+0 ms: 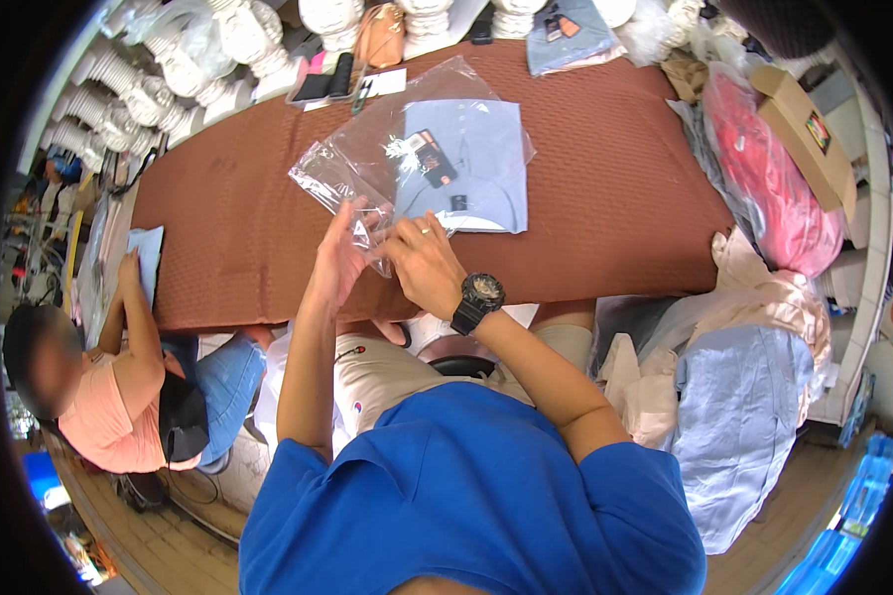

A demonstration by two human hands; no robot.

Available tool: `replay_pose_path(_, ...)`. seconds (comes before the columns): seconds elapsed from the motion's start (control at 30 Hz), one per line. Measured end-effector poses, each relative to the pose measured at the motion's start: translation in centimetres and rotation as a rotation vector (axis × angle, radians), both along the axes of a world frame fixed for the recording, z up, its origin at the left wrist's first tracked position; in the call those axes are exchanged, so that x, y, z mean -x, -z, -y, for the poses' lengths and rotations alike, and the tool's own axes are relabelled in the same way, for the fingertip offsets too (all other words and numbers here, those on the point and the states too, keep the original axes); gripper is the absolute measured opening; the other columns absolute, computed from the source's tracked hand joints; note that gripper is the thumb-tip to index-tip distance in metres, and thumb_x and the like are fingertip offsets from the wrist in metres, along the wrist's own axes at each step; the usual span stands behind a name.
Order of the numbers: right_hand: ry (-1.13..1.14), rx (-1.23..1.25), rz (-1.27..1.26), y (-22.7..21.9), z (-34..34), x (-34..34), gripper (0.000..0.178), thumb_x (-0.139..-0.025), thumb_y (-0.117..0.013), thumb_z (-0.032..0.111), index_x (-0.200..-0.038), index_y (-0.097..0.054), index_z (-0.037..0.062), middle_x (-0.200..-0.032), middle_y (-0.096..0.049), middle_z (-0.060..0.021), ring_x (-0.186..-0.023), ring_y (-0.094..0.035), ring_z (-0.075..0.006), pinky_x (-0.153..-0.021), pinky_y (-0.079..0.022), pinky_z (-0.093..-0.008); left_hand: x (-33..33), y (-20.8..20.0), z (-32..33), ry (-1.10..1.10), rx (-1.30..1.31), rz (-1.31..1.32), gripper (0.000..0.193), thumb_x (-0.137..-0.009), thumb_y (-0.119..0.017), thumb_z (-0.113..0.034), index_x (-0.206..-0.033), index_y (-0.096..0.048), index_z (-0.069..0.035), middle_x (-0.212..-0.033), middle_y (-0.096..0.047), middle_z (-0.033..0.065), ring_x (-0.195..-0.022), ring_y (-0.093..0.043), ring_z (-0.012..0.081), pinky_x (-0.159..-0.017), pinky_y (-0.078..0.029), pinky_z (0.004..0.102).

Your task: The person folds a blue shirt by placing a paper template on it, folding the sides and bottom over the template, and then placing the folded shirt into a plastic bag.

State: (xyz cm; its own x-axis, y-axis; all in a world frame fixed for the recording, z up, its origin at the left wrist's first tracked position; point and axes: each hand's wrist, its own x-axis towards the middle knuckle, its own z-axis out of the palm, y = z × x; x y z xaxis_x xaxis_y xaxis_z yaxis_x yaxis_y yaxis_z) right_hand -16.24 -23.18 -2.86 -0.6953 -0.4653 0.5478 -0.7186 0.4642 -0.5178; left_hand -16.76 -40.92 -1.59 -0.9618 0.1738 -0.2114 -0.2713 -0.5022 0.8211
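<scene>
A clear plastic bag (pixel 352 141) lies spread over the table, its crinkled open end by my hands. My left hand (pixel 341 260) has its fingers upright against the bag's near edge, with film between thumb and fingers. Bent at the knuckles, my right hand (pixel 425 256) pinches the same edge beside it; its fingertips are partly hidden. A folded light blue shirt (pixel 496 149) lies flat just beyond, with a dark hang tag (pixel 433 159) on its front. Film overlaps the shirt; whether the shirt is inside the bag or under it I cannot tell.
A brown cloth covers the table (pixel 233 218). Small dark items in a tray (pixel 325 81) and another folded shirt (pixel 572 38) sit at the far side. Bagged red clothing (pixel 764 164) and a cardboard box (pixel 809 139) stand right. A seated person (pixel 119 397) works at left.
</scene>
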Motion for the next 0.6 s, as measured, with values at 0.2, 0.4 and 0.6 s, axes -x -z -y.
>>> replay_pose_path(0.2, -0.269, 0.113, 0.275, 1.4, 1.4, -1.4, 0.024, -0.084, -0.059, 0.000, -0.105, -0.068, 0.0050, -0.102, -0.057, -0.0127, -0.102, -0.054, -0.0339, -0.095, -0.043, -0.0466, -0.8, 3.7, 4.2, -0.327, 0.316, 0.034, 0.057, -0.097, -0.062, -0.021, -0.141, -0.033, 0.001, -0.128, -0.060, 0.0168, -0.110, -0.063, 0.0283, -0.092, -0.053, 0.0391)
replay_pose_path(0.4, -0.110, 0.144, 0.322, 0.4, 2.3, 5.0, 0.027, -0.083, -0.058, -0.001, -0.108, -0.067, 0.0042, -0.107, -0.060, -0.0153, -0.103, -0.056, -0.0364, -0.087, -0.049, -0.0437, -1.7, 4.0, 4.1, -0.394, 0.416, -0.017, 0.061, -0.091, -0.067, -0.010, -0.138, -0.030, 0.002, -0.133, -0.052, 0.0210, -0.108, -0.064, 0.0289, -0.087, -0.056, 0.0377)
replay_pose_path(0.6, -0.118, -0.049, 0.219, 2.1, 6.7, 12.8, 0.034, -0.082, -0.058, 0.001, -0.115, -0.065, 0.0076, -0.118, -0.061, -0.0158, -0.108, -0.056, -0.0375, -0.095, -0.046, -0.0457, -2.8, 6.0, 3.2, -0.428, 1.089, -0.109, 0.043, -0.079, -0.075, 0.000, -0.114, -0.051, 0.001, -0.100, -0.066, 0.0177, -0.085, -0.069, 0.0242, -0.069, -0.055, 0.0350)
